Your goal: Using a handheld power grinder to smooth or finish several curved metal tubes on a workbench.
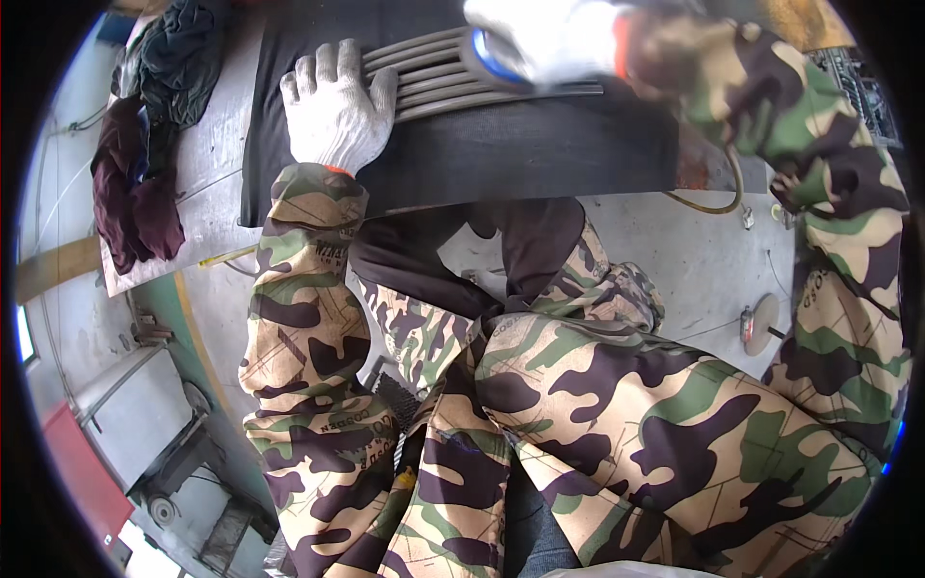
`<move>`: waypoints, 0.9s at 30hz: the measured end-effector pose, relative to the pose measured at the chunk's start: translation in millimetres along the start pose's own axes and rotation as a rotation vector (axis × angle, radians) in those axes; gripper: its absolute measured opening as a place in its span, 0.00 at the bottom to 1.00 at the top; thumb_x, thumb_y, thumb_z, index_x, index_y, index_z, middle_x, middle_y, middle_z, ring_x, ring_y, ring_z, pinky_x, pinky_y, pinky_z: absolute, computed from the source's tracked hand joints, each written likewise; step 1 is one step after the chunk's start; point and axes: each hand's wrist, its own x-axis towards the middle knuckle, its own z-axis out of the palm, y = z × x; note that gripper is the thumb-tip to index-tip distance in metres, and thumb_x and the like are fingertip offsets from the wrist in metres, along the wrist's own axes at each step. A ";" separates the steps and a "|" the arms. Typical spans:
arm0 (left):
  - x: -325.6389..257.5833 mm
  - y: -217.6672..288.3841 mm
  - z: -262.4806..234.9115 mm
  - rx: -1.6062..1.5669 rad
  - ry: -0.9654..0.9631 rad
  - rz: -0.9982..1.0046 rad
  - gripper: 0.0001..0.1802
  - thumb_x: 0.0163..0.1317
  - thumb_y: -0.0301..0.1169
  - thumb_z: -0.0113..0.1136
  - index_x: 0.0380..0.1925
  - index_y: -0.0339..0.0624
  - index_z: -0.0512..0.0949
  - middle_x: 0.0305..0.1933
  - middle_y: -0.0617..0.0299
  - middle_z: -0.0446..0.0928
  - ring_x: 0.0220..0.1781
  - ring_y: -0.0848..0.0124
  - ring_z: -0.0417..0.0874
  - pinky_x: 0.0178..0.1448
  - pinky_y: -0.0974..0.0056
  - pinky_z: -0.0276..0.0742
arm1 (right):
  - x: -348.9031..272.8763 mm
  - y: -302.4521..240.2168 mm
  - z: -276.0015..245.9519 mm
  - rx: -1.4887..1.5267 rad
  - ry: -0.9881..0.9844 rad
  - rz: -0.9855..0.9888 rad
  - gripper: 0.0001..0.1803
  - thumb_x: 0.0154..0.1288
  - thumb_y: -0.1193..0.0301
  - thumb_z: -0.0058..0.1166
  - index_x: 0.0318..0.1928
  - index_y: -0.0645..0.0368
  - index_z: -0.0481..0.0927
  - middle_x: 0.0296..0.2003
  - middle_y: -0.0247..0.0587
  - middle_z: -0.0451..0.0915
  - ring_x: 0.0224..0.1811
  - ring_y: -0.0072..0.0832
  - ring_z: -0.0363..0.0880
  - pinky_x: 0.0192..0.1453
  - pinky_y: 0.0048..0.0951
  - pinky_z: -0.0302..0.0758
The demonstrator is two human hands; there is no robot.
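Several slim grey metal rods (429, 87) lie side by side on a black mat (520, 149), slightly bowed in this view. My left hand (339, 111), in a white knitted glove, rests flat at their left ends with its fingers spread. Farther right, my right hand (564, 39), also gloved in white, is smeared by motion. It grips a rounded grey pad with a blue edge (493, 63), whose exact kind I cannot make out. The pad lies over the rods and hides part of them.
Dark clothes (173, 63) and a maroon cloth (135, 188) lie on the table's left side. A thin hose (737, 183) loops below its right front edge. Beyond my right sleeve are metal parts (858, 91). A wheeled machine (169, 472) stands at lower left.
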 end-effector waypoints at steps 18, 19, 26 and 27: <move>2.9 4.0 5.4 0.051 -0.046 -0.006 0.28 0.70 0.49 0.56 0.60 0.40 0.79 0.60 0.47 0.80 0.63 0.47 0.78 0.69 0.44 0.68 | 8.2 -11.7 16.4 0.013 0.046 -0.056 0.12 0.65 0.61 0.57 0.41 0.57 0.80 0.41 0.51 0.80 0.45 0.51 0.82 0.45 0.52 0.81; 1.6 1.6 4.9 0.015 -0.063 -0.044 0.28 0.70 0.49 0.56 0.60 0.40 0.79 0.60 0.47 0.80 0.63 0.47 0.78 0.69 0.44 0.67 | 23.5 -11.8 10.7 -0.018 -0.045 0.002 0.13 0.65 0.61 0.56 0.42 0.57 0.81 0.43 0.53 0.81 0.47 0.52 0.82 0.47 0.52 0.81; 2.5 6.7 2.5 0.024 -0.056 -0.049 0.29 0.70 0.48 0.55 0.62 0.39 0.78 0.63 0.45 0.79 0.65 0.45 0.77 0.71 0.42 0.66 | 13.3 -19.2 8.1 0.026 -0.005 -0.088 0.13 0.65 0.62 0.55 0.43 0.58 0.81 0.43 0.54 0.81 0.47 0.51 0.82 0.48 0.52 0.81; 4.9 7.2 3.1 0.026 -0.040 -0.040 0.29 0.70 0.48 0.55 0.63 0.39 0.78 0.63 0.45 0.79 0.65 0.45 0.77 0.71 0.42 0.65 | 16.7 -16.4 9.3 0.025 -0.009 -0.083 0.13 0.65 0.62 0.55 0.43 0.58 0.81 0.43 0.54 0.81 0.47 0.51 0.82 0.48 0.52 0.81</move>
